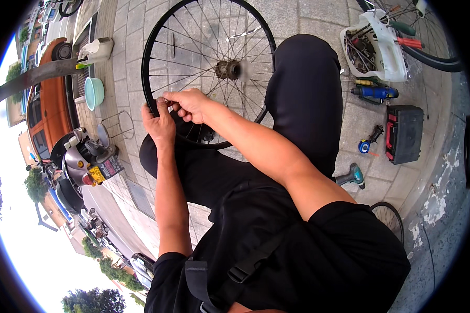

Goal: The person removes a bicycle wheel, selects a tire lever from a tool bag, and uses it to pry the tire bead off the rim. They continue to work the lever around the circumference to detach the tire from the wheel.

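Observation:
A bicycle wheel (145,68) with a black rim and thin spokes stands between my knees, no tyre visible on it. Its dark, greasy hub (227,70) shows in the middle. My left hand (161,126) is closed on the rim at its near left part, thumb pointing up. Right beside it, my right hand (189,104) pinches at the inner side of the rim, with fingertips meeting the left thumb. Whatever is between the right fingertips is too small to make out.
To the right lie a white cut-open container (394,57) of tools, a blue power tool (377,92), a black toolbox (406,133), a tape measure (365,146) and a teal drill (355,176). Another wheel (436,61) leans beyond. At left are a green basin (94,93) and a scooter (86,164).

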Available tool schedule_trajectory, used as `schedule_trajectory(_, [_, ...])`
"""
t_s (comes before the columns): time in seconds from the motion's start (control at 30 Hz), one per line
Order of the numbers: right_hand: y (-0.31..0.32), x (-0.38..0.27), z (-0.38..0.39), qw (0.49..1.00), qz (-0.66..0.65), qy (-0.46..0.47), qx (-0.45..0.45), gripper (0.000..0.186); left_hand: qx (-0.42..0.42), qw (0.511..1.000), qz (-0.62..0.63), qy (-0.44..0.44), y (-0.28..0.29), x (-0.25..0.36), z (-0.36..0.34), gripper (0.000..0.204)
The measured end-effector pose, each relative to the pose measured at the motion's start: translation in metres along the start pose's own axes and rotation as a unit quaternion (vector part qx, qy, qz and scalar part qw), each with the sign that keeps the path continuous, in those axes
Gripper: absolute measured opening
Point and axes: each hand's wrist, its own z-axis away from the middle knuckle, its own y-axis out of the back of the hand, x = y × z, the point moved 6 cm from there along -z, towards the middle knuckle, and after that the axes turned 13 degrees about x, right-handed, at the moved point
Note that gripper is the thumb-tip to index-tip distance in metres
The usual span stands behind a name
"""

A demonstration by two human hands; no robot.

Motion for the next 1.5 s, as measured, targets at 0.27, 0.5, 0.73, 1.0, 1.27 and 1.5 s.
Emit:
schedule_trajectory(0.27, [-0.006, -0.007, 0.0, 0.998, 0.046, -0.006, 0.051, 0.032, -0.054, 0.994, 0.081, -0.039, 0.001, -0.008, -0.002, 0.029])
schedule_trajectory(0.5, [0.008, -0.01, 0.009, 0.999, 0.023, 0.026, -0.021, 0.039, 0.001, 0.999, -0.003, 0.04, 0.004, -0.021, -0.005, 0.029])
schedule_trajectory(0.73, [0.005, -0.018, 0.015, 0.984, 0.143, 0.088, 0.066, 0.045, 0.007, 0.999, -0.032, 0.003, 0.003, -0.011, -0.005, 0.024])
schedule_trajectory(1.0, [-0.002, -0.02, 0.003, 0.99, 0.097, 0.009, 0.102, 0.027, -0.025, 0.995, -0.049, -0.087, 0.002, 0.013, 0.001, 0.025])
schedule_trajectory(1.27, [0.007, -0.015, 0.012, 0.993, 0.108, 0.042, 0.012, 0.041, -0.022, 0.998, -0.046, -0.047, 0.002, -0.006, -0.005, 0.027])
schedule_trajectory(1.5, [0.006, -0.017, 0.003, 0.999, 0.031, -0.002, 0.009, 0.034, -0.011, 0.999, 0.023, -0.03, 0.001, -0.004, -0.004, 0.027])
